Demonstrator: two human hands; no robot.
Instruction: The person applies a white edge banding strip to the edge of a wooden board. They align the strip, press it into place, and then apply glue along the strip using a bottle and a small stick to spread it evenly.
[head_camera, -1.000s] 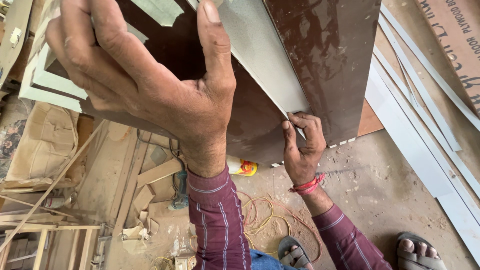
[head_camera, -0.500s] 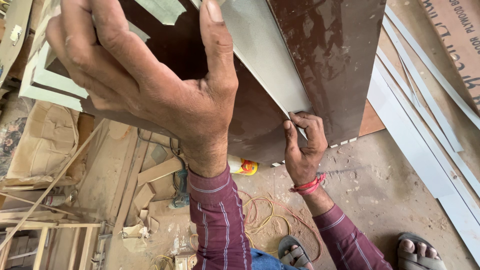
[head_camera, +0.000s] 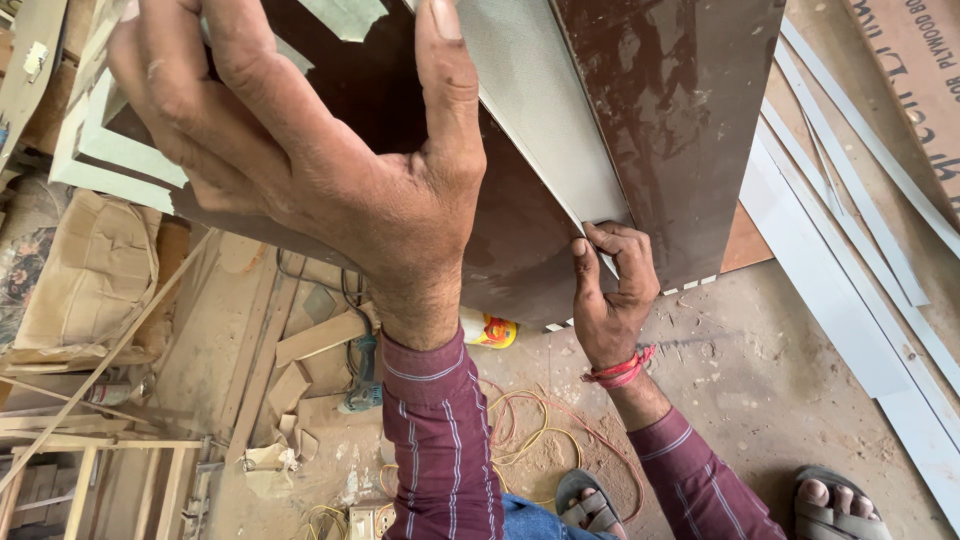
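Note:
A large dark brown board (head_camera: 670, 110) stands in front of me. A pale grey laminate sheet (head_camera: 540, 100) lies against its face. My left hand (head_camera: 300, 170) is raised close to the camera, fingers spread over the board's top and thumb pressed on the grey sheet. Lower down, my right hand (head_camera: 612, 290), with a red thread on the wrist, pinches the bottom corner of the grey sheet where it meets the brown board.
White laminate strips (head_camera: 850, 270) lean at the right over a dusty floor. Wood offcuts (head_camera: 310, 340), a power tool (head_camera: 360, 385), a yellow and red bottle (head_camera: 488, 328) and tangled cords (head_camera: 530, 430) lie below. Cardboard (head_camera: 90, 280) sits at the left. My sandalled feet (head_camera: 830, 505) show at the bottom.
Both hands hold their places on the board and sheet; the view has barely shifted.

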